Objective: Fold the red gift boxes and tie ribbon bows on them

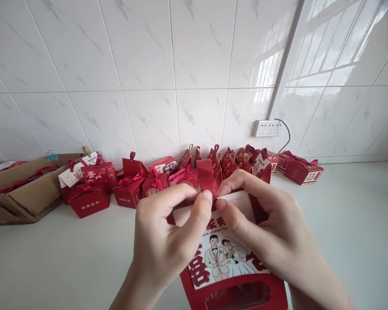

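A red gift box (198,297) with a dark window near its bottom edge stands in front of me. On its front is a white card (226,241) printed with a bride, a groom and red characters. A wide red ribbon (205,174) loops up from the top. My left hand (173,232) pinches the ribbon's base between thumb and forefinger. Close beside it, my right hand (265,224) has its thumb and forefinger pinched at the ribbon's right side, by the card's top. My fingers hide the exact spot where ribbon and box meet.
Several red boxes with ribbons (89,200) line the back of the white counter (67,258). An open cardboard carton (35,202) holding red ribbon stands at the left. Other boxes (304,170) sit at the right, near a wall power socket (267,128) with a black cable.
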Motion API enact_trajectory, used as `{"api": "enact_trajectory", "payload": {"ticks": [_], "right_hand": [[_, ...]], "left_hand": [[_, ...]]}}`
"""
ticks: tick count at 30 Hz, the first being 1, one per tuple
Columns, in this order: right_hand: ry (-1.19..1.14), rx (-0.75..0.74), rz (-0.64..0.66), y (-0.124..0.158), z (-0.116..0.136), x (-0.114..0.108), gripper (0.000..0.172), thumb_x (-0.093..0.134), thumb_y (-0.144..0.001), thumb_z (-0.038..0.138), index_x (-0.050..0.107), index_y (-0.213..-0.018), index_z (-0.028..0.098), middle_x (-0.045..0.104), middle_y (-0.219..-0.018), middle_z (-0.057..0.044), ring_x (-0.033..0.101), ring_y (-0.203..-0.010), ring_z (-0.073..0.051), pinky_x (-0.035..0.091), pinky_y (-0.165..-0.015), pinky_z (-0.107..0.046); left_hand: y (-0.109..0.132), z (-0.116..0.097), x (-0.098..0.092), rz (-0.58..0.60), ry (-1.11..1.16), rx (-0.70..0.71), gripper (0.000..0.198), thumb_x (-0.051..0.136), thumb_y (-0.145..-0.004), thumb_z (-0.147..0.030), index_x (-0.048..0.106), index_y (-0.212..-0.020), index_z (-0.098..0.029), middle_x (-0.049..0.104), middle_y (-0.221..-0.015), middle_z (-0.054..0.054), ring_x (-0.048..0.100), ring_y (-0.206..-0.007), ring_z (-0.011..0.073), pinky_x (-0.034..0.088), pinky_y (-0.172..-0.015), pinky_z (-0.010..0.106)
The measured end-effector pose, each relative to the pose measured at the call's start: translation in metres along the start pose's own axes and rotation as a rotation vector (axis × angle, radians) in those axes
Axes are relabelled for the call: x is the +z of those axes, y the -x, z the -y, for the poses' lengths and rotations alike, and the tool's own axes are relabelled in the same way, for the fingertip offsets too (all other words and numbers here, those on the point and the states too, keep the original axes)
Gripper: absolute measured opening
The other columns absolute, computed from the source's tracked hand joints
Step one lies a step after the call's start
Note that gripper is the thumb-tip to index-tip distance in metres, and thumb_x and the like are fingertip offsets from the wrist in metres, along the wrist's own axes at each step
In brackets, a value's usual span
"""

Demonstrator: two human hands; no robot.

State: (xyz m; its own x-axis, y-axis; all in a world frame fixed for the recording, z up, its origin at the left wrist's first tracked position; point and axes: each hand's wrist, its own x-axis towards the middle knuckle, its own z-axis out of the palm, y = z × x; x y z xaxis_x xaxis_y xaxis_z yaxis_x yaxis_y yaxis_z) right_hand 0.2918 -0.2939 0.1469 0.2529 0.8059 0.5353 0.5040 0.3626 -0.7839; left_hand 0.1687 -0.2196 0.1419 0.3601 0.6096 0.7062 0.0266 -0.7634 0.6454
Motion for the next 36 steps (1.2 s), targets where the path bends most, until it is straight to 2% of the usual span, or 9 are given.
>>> {"api": "enact_trajectory", "payload": {"ticks": [3,8,11,14,19,22,26,31,36], "right_hand": [[-0.015,0.002,-0.019,0.001,0.0,-0.001,0.01,0.058,-0.084,0.025,0.052,-0.078,0.02,0.042,-0.051,0.006,0.031,-0.04,-0.006,0.024,-0.033,-0.017],[-0.01,-0.013,-0.035,0.001,0.0,-0.003,0.01,0.057,-0.085,0.024,0.053,-0.076,0.021,0.045,-0.053,0.005,0.032,-0.041,-0.006,0.026,-0.034,-0.017],[-0.011,-0.012,-0.037,0.0,-0.001,-0.003,0.009,0.057,-0.084,0.023,0.053,-0.077,0.021,0.047,-0.054,0.005,0.033,-0.041,-0.006,0.025,-0.033,-0.017],[-0.017,-0.018,-0.043,-0.001,-0.003,-0.002,0.008,0.057,-0.085,0.022,0.053,-0.078,0.021,0.045,-0.053,0.006,0.032,-0.041,-0.006,0.024,-0.032,-0.016],[-0.032,0.003,-0.048,-0.002,-0.003,-0.002,0.007,0.058,-0.083,0.023,0.054,-0.079,0.021,0.042,-0.051,0.006,0.033,-0.04,-0.006,0.024,-0.032,-0.016],[-0.031,0.012,-0.039,0.0,-0.002,-0.002,0.008,0.058,-0.083,0.024,0.054,-0.078,0.02,0.044,-0.052,0.005,0.034,-0.04,-0.006,0.024,-0.032,-0.016],[-0.027,-0.004,-0.041,0.0,-0.003,-0.002,0.008,0.058,-0.084,0.025,0.055,-0.079,0.02,0.047,-0.054,0.004,0.036,-0.041,-0.006,0.026,-0.033,-0.016],[0.003,-0.025,-0.058,-0.002,-0.003,-0.003,0.007,0.058,-0.083,0.022,0.055,-0.077,0.02,0.045,-0.053,0.006,0.036,-0.042,-0.006,0.026,-0.033,-0.015],[-0.02,-0.019,-0.039,-0.001,-0.003,-0.003,0.009,0.06,-0.083,0.022,0.054,-0.077,0.02,0.047,-0.054,0.005,0.038,-0.043,-0.006,0.027,-0.033,-0.015]], "left_hand": [[-0.001,0.001,-0.002,0.002,0.027,0.008,0.033,0.05,-0.085,-0.025,0.045,-0.053,-0.018,0.039,-0.045,-0.004,0.033,-0.041,0.0072,0.028,-0.038,0.021],[-0.005,0.002,-0.012,0.136,0.064,0.002,0.014,0.055,-0.082,-0.03,0.062,-0.076,-0.019,0.061,-0.062,0.0,0.054,-0.055,0.0118,0.044,-0.046,0.02],[-0.006,0.003,-0.016,0.19,-0.027,0.017,0.015,0.057,-0.083,-0.03,0.062,-0.074,-0.02,0.062,-0.063,-0.001,0.057,-0.058,0.0121,0.044,-0.046,0.019],[-0.005,0.006,-0.014,0.148,-0.084,0.036,0.015,0.058,-0.084,-0.031,0.062,-0.075,-0.02,0.063,-0.062,-0.003,0.056,-0.053,0.0102,0.04,-0.041,0.018],[-0.003,0.007,-0.007,0.102,-0.06,0.031,0.02,0.056,-0.086,-0.034,0.06,-0.071,-0.02,0.053,-0.049,-0.005,0.046,-0.041,0.0079,0.033,-0.035,0.018],[-0.004,0.006,-0.008,0.112,-0.003,0.01,0.022,0.055,-0.086,-0.035,0.061,-0.071,-0.019,0.057,-0.055,-0.002,0.051,-0.048,0.0101,0.035,-0.037,0.019],[-0.006,0.005,-0.013,0.208,0.053,0.008,0.017,0.054,-0.084,-0.032,0.058,-0.073,-0.02,0.052,-0.05,-0.002,0.059,-0.059,0.015,0.041,-0.044,0.02],[-0.006,0.005,-0.015,0.223,-0.034,0.009,0.014,0.052,-0.084,-0.029,0.058,-0.076,-0.02,0.059,-0.062,-0.001,0.054,-0.056,0.0115,0.04,-0.044,0.02],[-0.006,0.005,-0.014,0.214,-0.019,0.028,0.016,0.051,-0.083,-0.027,0.056,-0.069,-0.019,0.057,-0.061,-0.001,0.053,-0.055,0.0113,0.039,-0.044,0.02]]}}
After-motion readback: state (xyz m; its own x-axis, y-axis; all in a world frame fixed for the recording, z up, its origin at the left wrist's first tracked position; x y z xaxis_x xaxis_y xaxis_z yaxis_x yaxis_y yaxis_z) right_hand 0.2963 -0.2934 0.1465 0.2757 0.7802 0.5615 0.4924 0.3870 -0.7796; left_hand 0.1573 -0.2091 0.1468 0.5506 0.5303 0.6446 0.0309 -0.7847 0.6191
